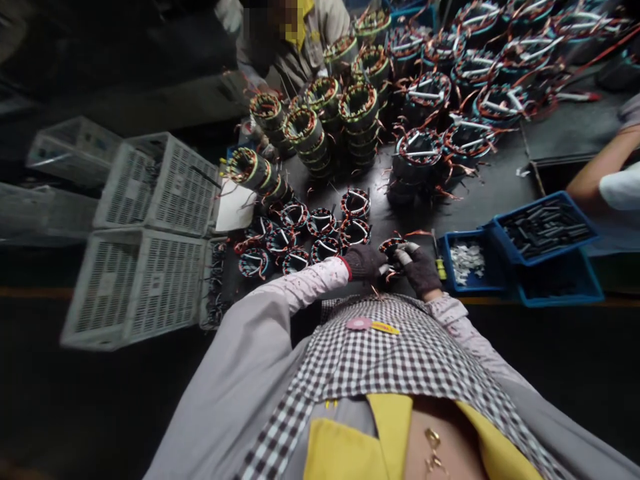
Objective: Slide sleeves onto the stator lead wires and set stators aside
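Close to the table's near edge, a motor stator with copper windings stands between my two hands, partly covered by them. My left hand, in a dark glove, closes on its near left side. On the right, my right hand, in a dark glove with pale fingertips, has its fingers bent over the stator's rim and wires. Which wire or small part the fingers pinch is too small to tell. Left of my hands several wound stators with white sleeves stand in rows on the table.
Stacked stators rise at the table's back, with more white-sleeved ones to the right. Blue bins hold small white parts and black strips. Grey crates stand left. A co-worker is opposite; another person's arm shows right.
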Demonstrator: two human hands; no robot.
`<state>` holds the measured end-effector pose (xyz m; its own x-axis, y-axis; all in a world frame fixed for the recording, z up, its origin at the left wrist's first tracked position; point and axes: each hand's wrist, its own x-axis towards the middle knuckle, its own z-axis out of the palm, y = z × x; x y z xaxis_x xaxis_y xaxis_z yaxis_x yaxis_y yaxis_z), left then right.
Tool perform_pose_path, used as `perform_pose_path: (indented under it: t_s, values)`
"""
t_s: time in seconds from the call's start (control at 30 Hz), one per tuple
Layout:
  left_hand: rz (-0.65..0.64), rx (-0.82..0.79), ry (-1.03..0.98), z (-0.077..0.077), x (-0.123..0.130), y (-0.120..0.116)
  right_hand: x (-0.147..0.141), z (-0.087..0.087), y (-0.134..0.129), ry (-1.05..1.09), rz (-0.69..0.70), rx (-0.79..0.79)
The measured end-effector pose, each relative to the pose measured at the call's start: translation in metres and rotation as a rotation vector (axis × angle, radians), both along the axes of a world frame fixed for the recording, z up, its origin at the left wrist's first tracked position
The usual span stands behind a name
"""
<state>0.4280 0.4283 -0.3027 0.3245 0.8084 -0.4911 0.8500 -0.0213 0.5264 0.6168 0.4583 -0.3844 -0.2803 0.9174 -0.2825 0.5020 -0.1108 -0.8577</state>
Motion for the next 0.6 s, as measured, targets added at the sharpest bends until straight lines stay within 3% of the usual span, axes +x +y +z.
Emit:
perform_pose_path:
  t_s: [0.1,0.23,0.33,0.47,0.53,0.6]
  values:
    - [0.217,-0.119,-0.379,-0.002,-0.006,-0.009,0.001,-0.001,0.003,0.048,-0.018,-0.036]
    - [0.624,-0.243,-0.797,-0.016,-0.022,-0.015,0.009,0.017,-0.005,0.419,-0.048,-0.235]
    - [0.639,-0.321,-0.988,-0.026,-0.020,-0.018,0.009,0.037,-0.014,0.628,0.007,-0.292]
    - [0.617,-0.403,-1.115,-0.030,-0.001,-0.020,0.002,0.057,-0.010,0.627,0.035,-0.232]
    - [0.593,-0.420,-1.095,-0.028,0.002,-0.018,0.008,0.058,-0.004,0.601,-0.041,-0.227]
    - [0.595,-0.301,-1.009,-0.026,0.001,-0.013,0.022,0.051,0.000,0.562,-0.216,-0.210]
